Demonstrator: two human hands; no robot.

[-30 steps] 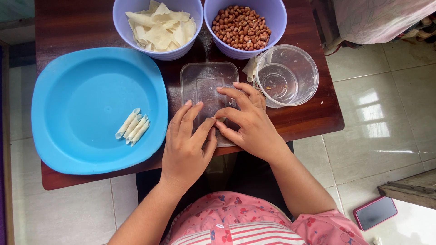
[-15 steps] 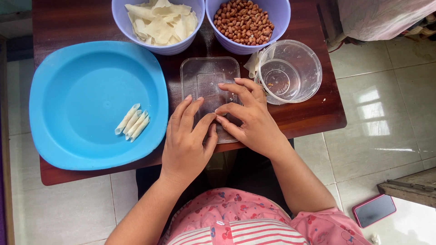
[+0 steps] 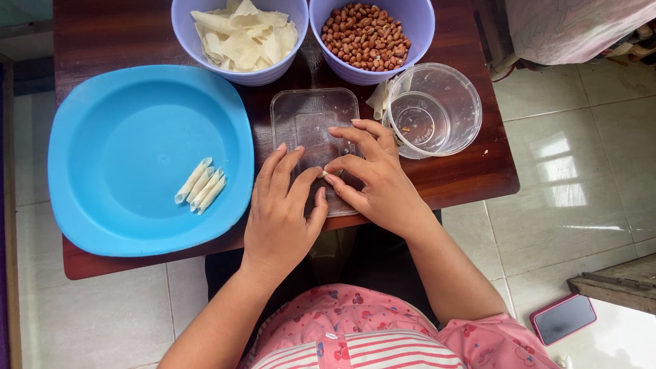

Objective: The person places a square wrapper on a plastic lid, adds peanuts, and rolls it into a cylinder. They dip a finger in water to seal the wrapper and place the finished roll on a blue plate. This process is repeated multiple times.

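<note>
Both hands are down on a clear plastic lid point(image 3: 311, 126) that lies flat on the dark wooden table point(image 3: 471, 171). The left hand point(image 3: 281, 208) rests palm-down on the lid's near half, fingers stretched forward and close together. The right hand point(image 3: 372, 174) is curled beside it, its fingertips meeting those of the left over a small pale piece point(image 3: 321, 173) on the lid; the piece is mostly hidden, so whether it is pinched or only pressed I cannot tell.

Left of the lid, just beside it, lies a big blue plate point(image 3: 123, 109) with four thin rolled wrappers point(image 3: 200, 185) lying side by side near its middle. Right of the lid, touching the right hand's knuckles, stands a clear round tub point(image 3: 465, 102), nearly empty. Beyond the lid, at the table's far edge, stand two lilac bowls: one with pale wrapper pieces point(image 3: 240, 37), the other with brown peanuts point(image 3: 365, 35).

On the tiled floor, well to the right of the lid and nearer the person, lies a phone in a pink case point(image 3: 564, 318).
</note>
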